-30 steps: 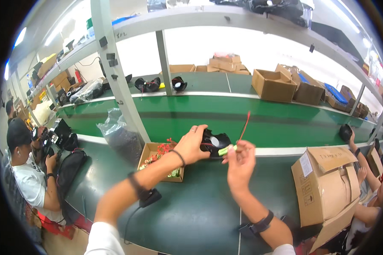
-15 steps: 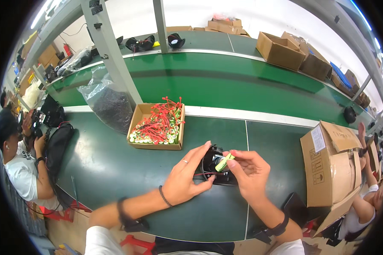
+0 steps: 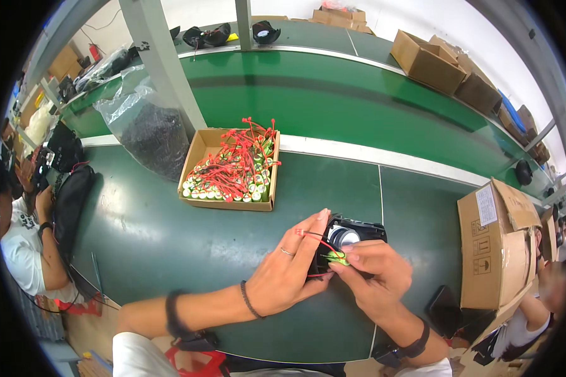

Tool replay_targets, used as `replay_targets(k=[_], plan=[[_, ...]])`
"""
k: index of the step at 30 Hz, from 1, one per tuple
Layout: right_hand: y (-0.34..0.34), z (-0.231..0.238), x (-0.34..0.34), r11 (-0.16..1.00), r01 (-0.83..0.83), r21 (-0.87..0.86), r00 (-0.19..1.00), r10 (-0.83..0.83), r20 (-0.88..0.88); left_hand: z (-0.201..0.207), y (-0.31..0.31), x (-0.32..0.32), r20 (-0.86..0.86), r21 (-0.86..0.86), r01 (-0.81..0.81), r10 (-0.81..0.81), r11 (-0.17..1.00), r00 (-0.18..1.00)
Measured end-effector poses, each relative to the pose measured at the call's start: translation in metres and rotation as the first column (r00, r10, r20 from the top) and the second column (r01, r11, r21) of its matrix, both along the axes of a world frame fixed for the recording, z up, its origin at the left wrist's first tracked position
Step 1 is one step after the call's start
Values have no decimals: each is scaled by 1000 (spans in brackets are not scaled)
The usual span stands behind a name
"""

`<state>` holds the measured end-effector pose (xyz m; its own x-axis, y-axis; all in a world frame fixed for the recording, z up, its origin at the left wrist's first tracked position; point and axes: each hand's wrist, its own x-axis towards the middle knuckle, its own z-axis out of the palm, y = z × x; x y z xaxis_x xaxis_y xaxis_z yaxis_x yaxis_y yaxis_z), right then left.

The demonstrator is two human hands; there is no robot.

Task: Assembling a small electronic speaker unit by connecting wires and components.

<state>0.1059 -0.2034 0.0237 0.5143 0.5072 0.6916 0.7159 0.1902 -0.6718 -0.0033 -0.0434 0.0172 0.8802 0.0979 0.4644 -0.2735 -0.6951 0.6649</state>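
Both hands, left hand (image 3: 289,267) and right hand (image 3: 374,270), clamp a black device (image 3: 352,234) near the battery box (image 3: 198,157).

Black lensed device (image 3: 349,235), green red-wired cell (image 3: 335,256) against it

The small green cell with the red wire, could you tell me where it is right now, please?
In the head view, the green cell sits low and right of centre, pinched by the right hand against the black housing that the left hand steadies, below the cardboard tray.
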Motion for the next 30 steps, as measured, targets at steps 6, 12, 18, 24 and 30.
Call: replay_targets(k=[6, 12, 18, 24, 30], plan=[[0, 4, -2, 998, 56, -13, 978, -52, 202, 0, 0, -3, -24, -2, 14, -14, 1000, 1000], [-3, 7, -4, 995, 91, -44, 952, -74, 298, 2, -1, -4, 18, 63, 15, -17, 998, 1000], [-6, 7, -10, 988, 145, -61, 922, -112, 370, 1, -3, -5, 65, 91, 16, -22, 996, 998], [-5, 8, -5, 991, 95, -92, 913, -50, 405, 3, -1, -5, 79, 69, -2, -4, 998, 997], [-6, 8, 2, 983, 53, -178, 890, 34, 455, 3, 6, -7, 56, 79, 45, -50, 996, 997]])
